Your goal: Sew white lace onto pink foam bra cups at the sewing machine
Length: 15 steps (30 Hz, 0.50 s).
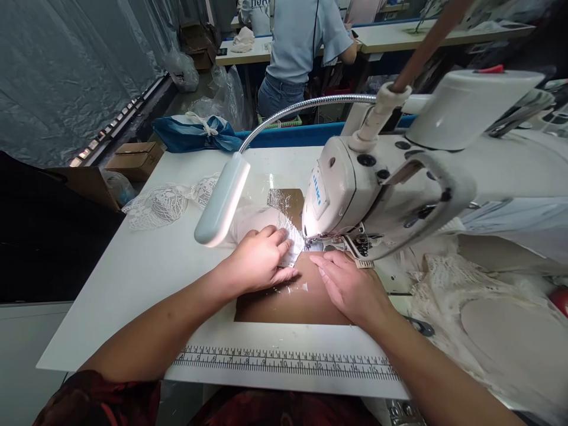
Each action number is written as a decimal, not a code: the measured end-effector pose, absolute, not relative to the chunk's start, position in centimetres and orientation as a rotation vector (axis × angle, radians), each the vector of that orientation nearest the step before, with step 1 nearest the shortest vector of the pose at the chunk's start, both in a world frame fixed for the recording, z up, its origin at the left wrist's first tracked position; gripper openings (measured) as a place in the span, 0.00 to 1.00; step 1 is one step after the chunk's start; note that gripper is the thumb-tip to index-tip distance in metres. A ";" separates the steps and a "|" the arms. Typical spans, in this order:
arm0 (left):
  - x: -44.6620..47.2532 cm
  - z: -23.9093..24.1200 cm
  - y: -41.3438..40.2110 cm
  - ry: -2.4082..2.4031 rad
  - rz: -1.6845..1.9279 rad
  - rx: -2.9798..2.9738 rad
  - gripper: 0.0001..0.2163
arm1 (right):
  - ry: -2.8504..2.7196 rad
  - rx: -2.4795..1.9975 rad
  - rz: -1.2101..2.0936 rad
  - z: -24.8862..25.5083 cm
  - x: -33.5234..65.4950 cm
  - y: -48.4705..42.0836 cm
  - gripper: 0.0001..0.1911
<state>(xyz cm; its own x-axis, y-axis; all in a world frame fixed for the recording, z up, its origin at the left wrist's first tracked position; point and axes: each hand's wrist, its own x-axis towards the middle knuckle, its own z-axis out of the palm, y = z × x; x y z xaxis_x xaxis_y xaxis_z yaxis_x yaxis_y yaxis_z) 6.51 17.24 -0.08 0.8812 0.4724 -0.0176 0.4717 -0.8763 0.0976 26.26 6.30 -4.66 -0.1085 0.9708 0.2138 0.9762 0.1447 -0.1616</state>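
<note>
I am pressing my left hand flat on the white lace piece by the sewing machine foot on the tabletop, laying my right hand open and empty beside it, and I think slow, even pushing with fingers away from the needle is best.

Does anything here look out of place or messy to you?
Nothing looks damaged or spilled. The left hand rests on the lace piece by the sewing machine, the right hand lies flat beside it. Only some loose lace straggles to the left edge of the table.
</note>
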 end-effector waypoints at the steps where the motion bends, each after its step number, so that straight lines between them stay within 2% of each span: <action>1: 6.3 0.5 17.0 0.728 -0.035 2.909 0.27 | -2.141 -1.918 -0.031 -4.7 26.3 6.3 0.21; 6: 5.8 2.0 16.8 0.478 -0.055 2.647 0.21 | -2.130 -1.955 -0.004 -4.4 26.5 6.4 0.19; 15: 6.5 -0.8 17.3 0.421 0.166 2.795 0.20 | -2.155 -1.835 0.009 -4.0 26.3 6.4 0.17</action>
<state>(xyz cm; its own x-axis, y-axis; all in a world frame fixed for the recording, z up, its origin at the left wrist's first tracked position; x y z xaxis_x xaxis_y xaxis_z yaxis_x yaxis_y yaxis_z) 6.50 17.29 -0.81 0.9501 0.3044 0.0678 0.2686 -0.9091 0.3184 26.32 6.38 -3.98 -0.1313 0.9645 0.2290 0.9625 0.1794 -0.2036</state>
